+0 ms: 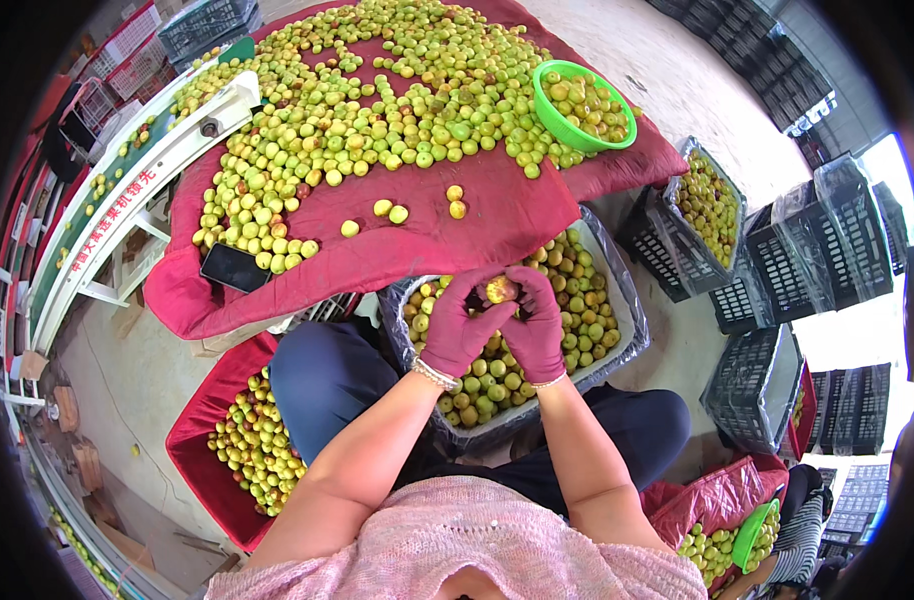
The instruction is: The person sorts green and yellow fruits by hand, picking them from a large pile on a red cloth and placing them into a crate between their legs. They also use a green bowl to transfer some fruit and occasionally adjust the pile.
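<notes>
My left hand [463, 328] and my right hand [533, 324], both in dark-red gloves, meet above a plastic-lined crate [628, 346]. Between their fingers is one yellow-and-brown fruit [500, 289], like a jujube, held by both hands. Below them, green and brownish jujube-like fruits [494, 381] fill much of the crate, which stands between my knees. In front, a table covered with a red quilted cloth [494, 225] bears a wide spread of green-yellow fruits [427, 135]. A few loose ones lie nearer on the cloth.
A bright green basket [562, 127] of fruit sits at the table's right. A black phone [236, 268] lies front left. A conveyor [134, 202] bearing writing runs along the left. A red-lined container [194, 435] stands by my left knee; crates [817, 247] and another person [798, 540] are right.
</notes>
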Demonstrator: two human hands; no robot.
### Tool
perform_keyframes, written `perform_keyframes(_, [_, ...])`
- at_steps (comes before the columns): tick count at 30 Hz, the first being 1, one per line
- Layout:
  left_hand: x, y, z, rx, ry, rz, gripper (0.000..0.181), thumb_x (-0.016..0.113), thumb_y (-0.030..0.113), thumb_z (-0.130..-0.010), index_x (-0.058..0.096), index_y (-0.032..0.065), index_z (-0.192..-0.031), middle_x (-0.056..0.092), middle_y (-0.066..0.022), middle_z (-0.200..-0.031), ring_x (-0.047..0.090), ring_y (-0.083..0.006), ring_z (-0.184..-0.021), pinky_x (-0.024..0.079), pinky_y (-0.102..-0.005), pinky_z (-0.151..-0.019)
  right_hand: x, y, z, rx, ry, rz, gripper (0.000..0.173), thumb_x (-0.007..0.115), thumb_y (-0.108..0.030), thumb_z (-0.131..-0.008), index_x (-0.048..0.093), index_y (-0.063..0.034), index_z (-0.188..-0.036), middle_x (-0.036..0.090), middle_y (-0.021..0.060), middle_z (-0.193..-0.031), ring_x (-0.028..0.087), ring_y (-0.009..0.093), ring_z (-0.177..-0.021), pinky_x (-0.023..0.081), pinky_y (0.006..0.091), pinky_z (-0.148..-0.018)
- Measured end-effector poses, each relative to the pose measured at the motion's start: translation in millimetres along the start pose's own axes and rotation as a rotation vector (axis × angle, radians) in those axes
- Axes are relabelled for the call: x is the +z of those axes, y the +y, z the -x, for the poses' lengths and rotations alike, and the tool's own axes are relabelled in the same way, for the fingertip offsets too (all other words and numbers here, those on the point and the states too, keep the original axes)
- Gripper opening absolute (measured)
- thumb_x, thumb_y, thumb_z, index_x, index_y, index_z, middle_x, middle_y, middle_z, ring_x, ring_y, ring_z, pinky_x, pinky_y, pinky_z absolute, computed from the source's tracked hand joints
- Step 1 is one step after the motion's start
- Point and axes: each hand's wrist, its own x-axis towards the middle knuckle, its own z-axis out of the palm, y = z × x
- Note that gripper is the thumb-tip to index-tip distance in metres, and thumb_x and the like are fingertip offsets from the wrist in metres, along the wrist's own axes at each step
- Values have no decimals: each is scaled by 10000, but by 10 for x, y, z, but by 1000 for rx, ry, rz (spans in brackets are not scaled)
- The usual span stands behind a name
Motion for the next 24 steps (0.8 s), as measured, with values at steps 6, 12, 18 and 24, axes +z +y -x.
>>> perform_keyframes(6, [-568, 616, 273, 235, 196, -473, 407, 725, -11, -693, 609, 35, -1081, 602, -84, -1026, 597, -179, -951, 480, -287, -842, -69, -283, 168, 99, -358, 404, 457, 699, -37, -792, 561, -52, -1227, 619, 107, -1102, 625, 205, -952, 509, 316, -819])
perform_keyframes(12, [-1975, 1153, 1173, 50, 393, -1326, 457, 686, -25, -653, 601, 43, -1096, 517, -147, -1117, 546, -280, -1024, 478, -369, -874, -777, 302, -6, 567, -198, 914, 405, 646, -241, -864, 587, -69, -1227, 621, 172, -1164, 624, 313, -1014, 492, 398, -903])
perform_keyframes(18, [-2239, 1317, 1633, -190, 442, -1545, 588, 704, 9, -713, 530, 66, -1272, 457, -200, -1313, 454, -355, -1239, 367, -422, -1055, -1528, 1380, -1084, 335, 124, 964, 613, 694, -251, -799, 456, -28, -1317, 535, 261, -1267, 489, 413, -1194, 410, 462, -985])
perform_keyframes(24, [-1696, 1362, 1149, 41, 368, -1492, 435, 672, -31, -767, 584, 35, -1188, 512, -176, -1287, 493, -329, -1222, 396, -393, -1026, -1492, 1745, -1102, 438, -54, 1002, 528, 722, -383, -748, 586, -76, -1156, 641, 148, -1151, 582, 353, -1078, 463, 422, -926])
